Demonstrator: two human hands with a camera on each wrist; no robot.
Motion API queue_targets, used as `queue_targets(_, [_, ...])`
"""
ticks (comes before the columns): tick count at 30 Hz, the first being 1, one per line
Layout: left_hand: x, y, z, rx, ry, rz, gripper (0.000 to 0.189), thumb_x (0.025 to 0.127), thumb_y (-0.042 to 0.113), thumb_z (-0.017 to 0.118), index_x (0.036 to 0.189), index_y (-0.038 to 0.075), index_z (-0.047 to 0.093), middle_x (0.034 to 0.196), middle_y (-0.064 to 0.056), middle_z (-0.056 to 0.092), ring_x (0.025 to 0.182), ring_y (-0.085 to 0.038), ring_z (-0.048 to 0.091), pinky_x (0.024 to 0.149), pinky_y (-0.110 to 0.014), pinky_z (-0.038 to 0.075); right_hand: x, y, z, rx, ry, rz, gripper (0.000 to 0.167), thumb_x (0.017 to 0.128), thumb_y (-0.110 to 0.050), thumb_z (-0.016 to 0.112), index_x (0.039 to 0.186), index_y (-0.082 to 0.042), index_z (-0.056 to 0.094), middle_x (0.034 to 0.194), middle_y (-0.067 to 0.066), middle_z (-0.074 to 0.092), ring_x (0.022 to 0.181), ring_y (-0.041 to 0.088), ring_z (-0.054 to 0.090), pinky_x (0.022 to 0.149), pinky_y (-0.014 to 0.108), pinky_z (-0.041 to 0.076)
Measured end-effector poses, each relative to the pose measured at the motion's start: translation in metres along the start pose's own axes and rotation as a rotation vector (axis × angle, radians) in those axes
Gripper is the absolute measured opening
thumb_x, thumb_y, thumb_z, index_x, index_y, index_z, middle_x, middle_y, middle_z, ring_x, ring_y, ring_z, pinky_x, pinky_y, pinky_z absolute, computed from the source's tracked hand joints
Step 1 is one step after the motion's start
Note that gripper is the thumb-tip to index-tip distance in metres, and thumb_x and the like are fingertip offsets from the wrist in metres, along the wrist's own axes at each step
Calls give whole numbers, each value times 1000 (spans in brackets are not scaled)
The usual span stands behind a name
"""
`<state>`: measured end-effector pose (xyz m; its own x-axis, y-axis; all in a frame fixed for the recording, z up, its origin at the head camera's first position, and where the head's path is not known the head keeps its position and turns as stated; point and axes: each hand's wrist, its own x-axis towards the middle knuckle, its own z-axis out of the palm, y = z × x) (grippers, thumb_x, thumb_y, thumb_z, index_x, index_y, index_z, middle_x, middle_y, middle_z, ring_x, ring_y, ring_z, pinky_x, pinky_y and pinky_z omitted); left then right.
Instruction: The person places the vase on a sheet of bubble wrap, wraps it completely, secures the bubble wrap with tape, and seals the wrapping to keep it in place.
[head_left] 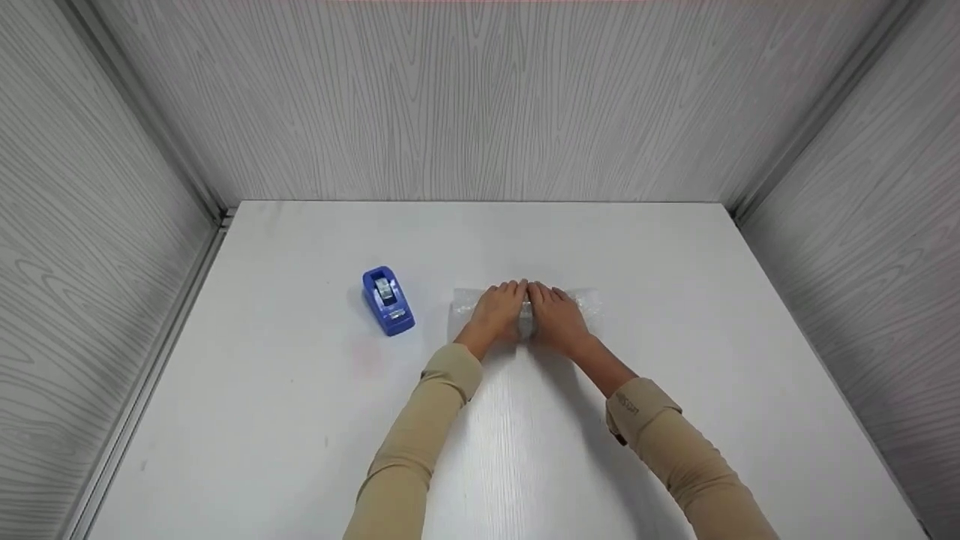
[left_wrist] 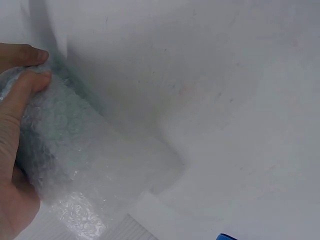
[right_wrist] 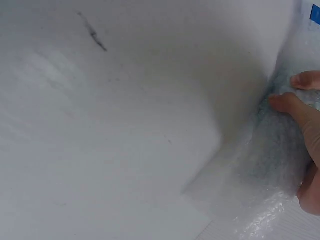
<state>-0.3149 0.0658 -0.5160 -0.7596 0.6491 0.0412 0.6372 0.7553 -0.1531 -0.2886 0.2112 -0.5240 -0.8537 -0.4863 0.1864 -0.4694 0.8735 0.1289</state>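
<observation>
A bundle of clear bubble wrap (head_left: 464, 303) lies crosswise near the middle of the white table, and something greenish shows through its layers in the left wrist view. My left hand (head_left: 496, 310) grips it with the fingers over the top and the thumb on the near side. Close beside it, my right hand (head_left: 557, 319) holds the wrap the same way, both thumbs nearly meeting. Loose, flattened ends of wrap (left_wrist: 82, 212) stick out past both hands. What is wrapped inside is mostly hidden by the hands and plastic.
To the left of the hands stands a blue tape dispenser (head_left: 388, 301) with a roll of clear tape in it. Grey wood-grain panels (head_left: 480, 105) border the white table (head_left: 262, 420) at the back and on both sides.
</observation>
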Motion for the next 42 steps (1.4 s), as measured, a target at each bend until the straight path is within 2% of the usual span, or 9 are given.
queue_targets(5, [-4, -3, 4, 15, 8, -6, 82, 75, 43, 71, 135, 0, 34, 122, -11, 48, 109, -24, 49, 93, -39, 38, 2, 0, 7, 34, 29, 29, 75, 71, -25, 78, 128, 3, 39, 121, 18, 50, 107, 32, 51, 89, 46, 39])
queue_targets(11, [-9, -5, 10, -49, -13, -48, 80, 76, 37, 72, 137, 4, 34, 127, -10, 46, 104, -30, 53, 91, -45, 40, 2, -2, 10, 7, 29, 33, 55, 83, -15, 67, 129, 1, 41, 122, 16, 49, 100, 35, 55, 84, 50, 43])
queue_targets(18, [-11, -7, 17, -101, 55, -41, 79, 75, 35, 74, 137, 6, 34, 124, -12, 47, 97, -30, 55, 81, -42, 45, 1, 1, 10, 21, 36, 26, 50, 85, -12, 65, 128, -2, 41, 119, 16, 51, 96, 35, 57, 80, 49, 45])
queue_targets(22, [-12, -10, 15, -127, 74, 6, 79, 74, 36, 74, 136, 5, 35, 120, -16, 49, 98, -31, 55, 81, -41, 46, 0, 8, 11, 98, -8, 10, 73, 73, -29, 76, 130, -3, 38, 119, 17, 52, 96, 35, 56, 79, 48, 45])
queue_targets(25, [-13, -15, 10, -197, 27, 40, 83, 72, 38, 75, 136, 4, 34, 119, -16, 50, 99, -32, 55, 82, -42, 46, 0, 14, 8, 188, -64, -13, 89, 64, -42, 79, 132, -4, 36, 118, 16, 52, 95, 35, 56, 78, 48, 44])
queue_targets(30, [-15, -21, -3, -399, -145, 52, 87, 69, 34, 80, 137, 6, 34, 122, -15, 50, 105, -31, 52, 88, -40, 42, 2, 20, -3, 364, -165, -77, 82, 66, -38, 77, 130, -3, 39, 113, 13, 55, 92, 31, 58, 77, 45, 46])
queue_targets(34, [-17, -23, -9, -523, -253, 17, 88, 69, 31, 80, 139, 9, 32, 126, -12, 49, 111, -30, 49, 92, -39, 39, 4, 22, -11, 454, -273, -84, 78, 68, -35, 77, 129, -4, 39, 115, 11, 55, 100, 28, 56, 83, 41, 45])
queue_targets(38, [-16, -22, -10, -547, -254, 7, 89, 70, 31, 80, 138, 8, 28, 126, -12, 46, 112, -29, 47, 92, -39, 39, 7, 24, -16, 459, -336, -68, 79, 69, -36, 75, 130, -4, 38, 117, 12, 55, 103, 27, 55, 85, 41, 44])
queue_targets(42, [-12, -19, -11, -429, -181, 54, 86, 72, 37, 77, 136, 4, 31, 126, -13, 41, 114, -27, 42, 92, -40, 38, 10, 29, -20, 444, -378, -34, 77, 70, -36, 75, 130, -5, 38, 117, 11, 55, 101, 27, 55, 83, 42, 44])
